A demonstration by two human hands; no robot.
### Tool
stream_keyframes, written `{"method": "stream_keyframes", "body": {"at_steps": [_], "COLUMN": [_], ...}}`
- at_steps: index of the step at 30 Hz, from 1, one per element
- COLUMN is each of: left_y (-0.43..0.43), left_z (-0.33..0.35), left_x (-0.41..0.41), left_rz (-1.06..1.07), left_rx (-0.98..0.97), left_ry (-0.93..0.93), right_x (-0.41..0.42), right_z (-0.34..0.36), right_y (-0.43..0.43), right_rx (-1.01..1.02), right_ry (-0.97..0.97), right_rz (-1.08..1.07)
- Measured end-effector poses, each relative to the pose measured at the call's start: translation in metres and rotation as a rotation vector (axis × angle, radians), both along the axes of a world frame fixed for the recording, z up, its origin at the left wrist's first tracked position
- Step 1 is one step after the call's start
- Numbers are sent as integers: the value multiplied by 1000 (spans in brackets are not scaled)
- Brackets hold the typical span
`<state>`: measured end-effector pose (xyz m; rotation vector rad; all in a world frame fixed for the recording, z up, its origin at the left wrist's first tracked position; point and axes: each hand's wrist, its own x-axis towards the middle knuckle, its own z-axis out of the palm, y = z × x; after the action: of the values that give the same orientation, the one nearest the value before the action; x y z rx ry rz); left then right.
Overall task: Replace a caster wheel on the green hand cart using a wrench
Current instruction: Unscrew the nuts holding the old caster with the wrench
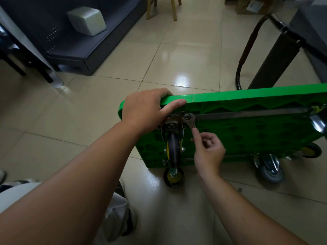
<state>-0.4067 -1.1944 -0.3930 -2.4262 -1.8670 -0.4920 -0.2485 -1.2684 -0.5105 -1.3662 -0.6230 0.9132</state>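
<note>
Rest of wrench (190,121) behind right hand (208,152); green cart (247,124) cropped rightward.

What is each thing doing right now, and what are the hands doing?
green cart, tipped up on its edge on the floor.
caster wheel, mounted on the cart's underside.
wrench, head set on a bolt by the caster's plate.
left hand, grips the cart's top edge.
right hand, pinches the wrench's handle end.
</note>
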Motion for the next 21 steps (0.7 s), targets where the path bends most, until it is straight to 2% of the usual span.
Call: {"method": "stream_keyframes", "body": {"at_steps": [4, 8, 10, 13, 17, 21], "left_y": [-2, -1, -1, -1, -1, -3], "left_z": [2, 1, 0, 0, 1, 1], "left_x": [0, 0, 0, -1, 0, 0], "left_rz": [4, 5, 1, -5, -1, -8], "left_rx": [-7, -12, -6, -6, -5, -8], "left_ry": [0, -1, -1, -8, -8, -14], "right_x": [1, 17, 31, 56, 75, 62], "right_z": [-5, 1, 9, 39, 105, 154], "right_y": [6, 10, 12, 17, 32, 45], "right_rx": [11, 50, 60, 97, 305, 438], "right_ry": [-85, -303, -538, -989, -1554, -1986], "right_rz": [-7, -8, 3, 52, 171, 298]}}
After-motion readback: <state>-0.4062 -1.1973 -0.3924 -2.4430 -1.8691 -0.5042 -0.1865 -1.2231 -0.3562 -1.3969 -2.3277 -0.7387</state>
